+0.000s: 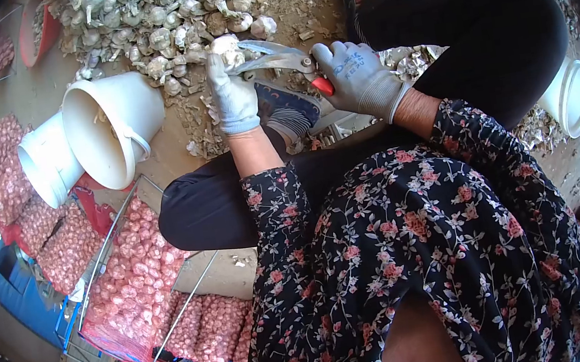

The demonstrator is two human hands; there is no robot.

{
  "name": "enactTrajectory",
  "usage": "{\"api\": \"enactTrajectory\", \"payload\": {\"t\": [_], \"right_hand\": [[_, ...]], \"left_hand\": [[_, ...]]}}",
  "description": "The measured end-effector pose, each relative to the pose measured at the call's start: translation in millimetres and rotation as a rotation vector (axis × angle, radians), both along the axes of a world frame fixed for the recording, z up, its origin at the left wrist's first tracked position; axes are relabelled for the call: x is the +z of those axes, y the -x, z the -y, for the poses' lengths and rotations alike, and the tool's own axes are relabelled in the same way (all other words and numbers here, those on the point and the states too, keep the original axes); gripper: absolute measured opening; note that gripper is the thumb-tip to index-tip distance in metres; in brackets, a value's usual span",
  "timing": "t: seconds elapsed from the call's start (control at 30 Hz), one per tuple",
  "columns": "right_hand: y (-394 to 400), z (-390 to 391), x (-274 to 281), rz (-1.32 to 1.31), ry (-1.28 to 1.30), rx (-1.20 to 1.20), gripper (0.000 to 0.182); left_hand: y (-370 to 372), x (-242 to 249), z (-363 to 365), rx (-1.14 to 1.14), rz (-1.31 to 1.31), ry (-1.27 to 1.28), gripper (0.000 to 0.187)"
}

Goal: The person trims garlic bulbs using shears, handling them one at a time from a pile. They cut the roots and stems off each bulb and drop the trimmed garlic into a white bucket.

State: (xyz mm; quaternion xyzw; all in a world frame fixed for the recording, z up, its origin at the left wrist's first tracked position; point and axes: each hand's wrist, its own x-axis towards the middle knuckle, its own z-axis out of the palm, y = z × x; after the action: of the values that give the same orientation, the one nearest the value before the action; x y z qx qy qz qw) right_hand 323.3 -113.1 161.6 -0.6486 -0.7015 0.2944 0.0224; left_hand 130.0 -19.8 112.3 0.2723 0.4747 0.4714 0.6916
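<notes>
My left hand (234, 100), in a grey-white work glove, is closed round a garlic bulb (227, 51) at the upper middle. My right hand (357, 77), gloved in grey with blue writing on its back, grips the red handle of metal shears (281, 57). The blades point left and lie at the bulb, one on its upper side and one lower, with a gap between them. Whether they touch the bulb is hard to tell. A large heap of garlic bulbs (159, 22) lies just beyond my left hand.
White buckets (97, 133) lie tilted at the left, and another white bucket (575, 96) stands at the right. Net sacks of pinkish garlic (132, 260) fill the lower left, beside a metal frame. A red tub (39, 31) is at the upper left. My folded legs flank the work.
</notes>
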Motion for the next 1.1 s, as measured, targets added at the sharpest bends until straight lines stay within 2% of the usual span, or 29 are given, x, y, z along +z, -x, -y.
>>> {"api": "enactTrajectory", "payload": {"t": [0.07,0.1,0.13,0.2,0.33,0.37,0.4,0.47,0.53,0.6,0.63,0.73,0.83,0.97,1.03,1.1], "right_hand": [[3,0,-1,0.022,-0.006,0.014,0.042],[4,1,-3,-0.025,-0.005,-0.026,0.042],[5,1,-4,-0.070,-0.003,-0.067,0.042],[5,-1,-4,-0.049,-0.039,-0.061,0.042],[9,-11,4,0.036,-0.009,-0.054,0.042],[7,-12,4,0.036,-0.008,-0.057,0.042],[6,-12,5,0.037,-0.006,-0.051,0.043],[7,-8,3,0.034,0.004,-0.046,0.043],[4,-2,3,0.015,-0.057,-0.061,0.039],[3,-3,4,0.019,-0.006,-0.045,0.039],[4,-4,5,0.021,0.045,-0.030,0.038],[6,-5,-2,-0.004,0.127,-0.001,0.038],[6,-7,-1,-0.017,0.198,0.000,0.043],[2,-5,11,-0.038,0.213,-0.002,0.042],[2,-3,10,-0.040,0.168,-0.033,0.041],[6,2,0,-0.038,0.142,-0.024,0.040]], "left_hand": [[-1,12,1,0.148,0.112,0.190,0.051],[1,6,4,0.170,0.293,0.140,0.048],[-2,7,4,0.171,0.294,0.140,0.048],[-6,11,8,0.019,0.473,-0.004,0.049],[-16,20,18,0.004,0.484,-0.017,0.048],[-16,19,19,0.011,0.557,0.007,0.047],[-15,18,20,0.010,0.556,0.010,0.047],[-11,21,22,-0.043,0.345,-0.071,0.053],[-6,21,20,-0.033,0.376,-0.029,0.056],[-8,30,20,-0.191,0.220,-0.119,0.059],[-18,40,21,-0.122,0.250,-0.057,0.060],[-12,22,17,-0.211,0.285,-0.098,0.058],[-11,22,19,-0.186,0.210,-0.101,0.057],[-17,19,17,-0.156,0.174,-0.083,0.060],[-18,11,15,-0.115,0.215,-0.224,0.063],[-19,9,19,-0.094,0.161,-0.217,0.065]]}}
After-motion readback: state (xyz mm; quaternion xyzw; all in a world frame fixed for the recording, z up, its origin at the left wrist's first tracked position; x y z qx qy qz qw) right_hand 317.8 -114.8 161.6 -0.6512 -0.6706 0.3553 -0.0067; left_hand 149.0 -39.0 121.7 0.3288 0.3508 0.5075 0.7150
